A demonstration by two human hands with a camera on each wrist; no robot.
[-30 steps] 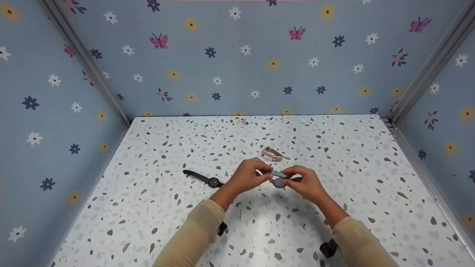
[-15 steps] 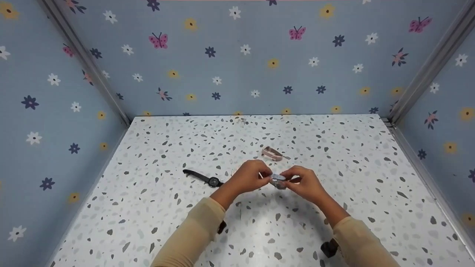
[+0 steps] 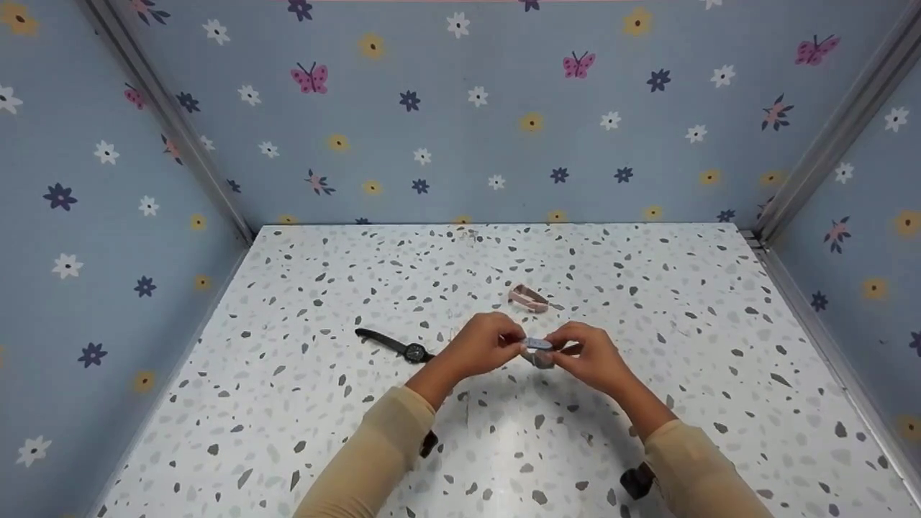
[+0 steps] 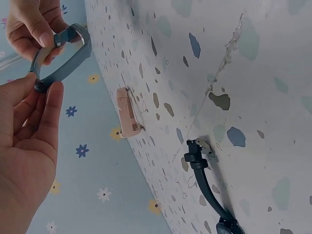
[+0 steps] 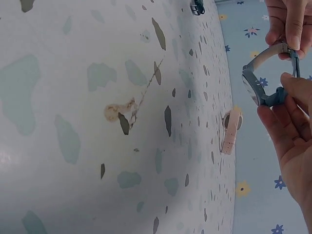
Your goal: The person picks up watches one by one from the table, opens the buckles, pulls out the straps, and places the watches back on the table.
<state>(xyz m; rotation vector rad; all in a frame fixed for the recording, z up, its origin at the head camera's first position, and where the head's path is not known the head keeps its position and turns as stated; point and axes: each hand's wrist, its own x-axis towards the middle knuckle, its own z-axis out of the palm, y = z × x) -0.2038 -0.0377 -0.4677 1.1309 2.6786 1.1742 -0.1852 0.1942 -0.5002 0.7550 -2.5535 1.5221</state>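
A watch with a blue-grey strap (image 3: 537, 344) is held off the table between both hands, its strap bent into a loop. My left hand (image 3: 483, 345) pinches the loop at its left side with thumb and fingers. On the other side, my right hand (image 3: 590, 354) pinches the strap. In the right wrist view the round case (image 5: 253, 84) hangs on the loop, seen edge-on. The left wrist view shows the strap's band (image 4: 70, 67) curving between the two hands. Fingertips hide the strap ends, so I cannot tell whether the buckle is fastened.
A black watch (image 3: 414, 352) lies stretched out left of the hands, partly behind the left forearm. Beyond the hands a pink-strapped watch (image 3: 529, 298) rests on the speckled white table (image 3: 345, 273). Flowered blue panels (image 3: 460, 144) stand at the back and sides.
The watch has turned a little in the fingers: its strap now sits slightly lower and its round case shows less. Both hands stay nearly in place.
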